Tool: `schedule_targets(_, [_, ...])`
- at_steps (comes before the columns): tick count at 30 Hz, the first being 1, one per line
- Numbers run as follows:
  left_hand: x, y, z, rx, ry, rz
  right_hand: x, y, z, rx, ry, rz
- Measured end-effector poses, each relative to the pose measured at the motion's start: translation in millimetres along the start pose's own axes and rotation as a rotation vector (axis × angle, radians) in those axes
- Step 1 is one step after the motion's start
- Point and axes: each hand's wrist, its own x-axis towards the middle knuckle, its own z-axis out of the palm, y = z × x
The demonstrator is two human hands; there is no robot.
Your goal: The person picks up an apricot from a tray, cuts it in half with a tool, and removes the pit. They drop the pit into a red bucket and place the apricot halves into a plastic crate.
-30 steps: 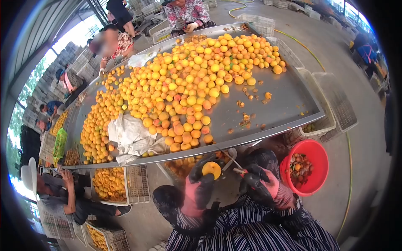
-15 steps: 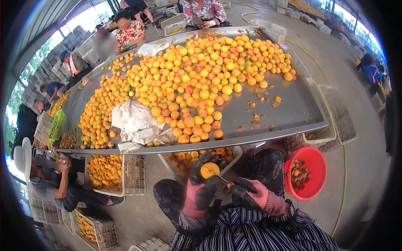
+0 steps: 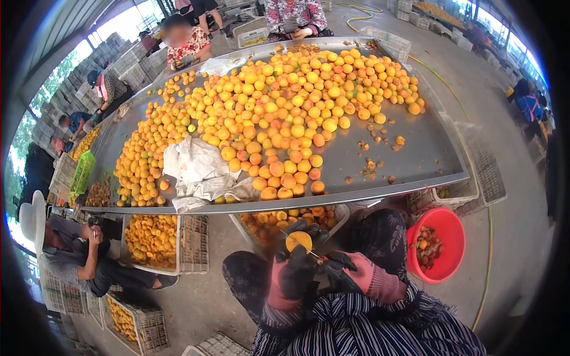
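At the lower centre of the frame, the gloved left hand [image 3: 294,277] pinches a yellow-orange fruit [image 3: 298,241] while the gloved right hand [image 3: 345,267], just beside it, is closed around a thin knife [image 3: 319,259] whose blade meets the fruit. Above them, a metal bench [image 3: 409,161] across the middle of the frame carries a heap of similar fruit [image 3: 279,107] and a pale cloth [image 3: 199,169]; a red bucket [image 3: 449,243] stands at the lower right.

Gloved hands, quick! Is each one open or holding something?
Left hand: closed, holding a yellow-orange fruit.
Right hand: closed, holding a thin-bladed knife.
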Motion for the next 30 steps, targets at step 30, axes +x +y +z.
schedule_targets(30, [12, -10, -11, -0.099, 0.156, 0.059, 19, -5, 9, -0.429, 0.079, 0.117])
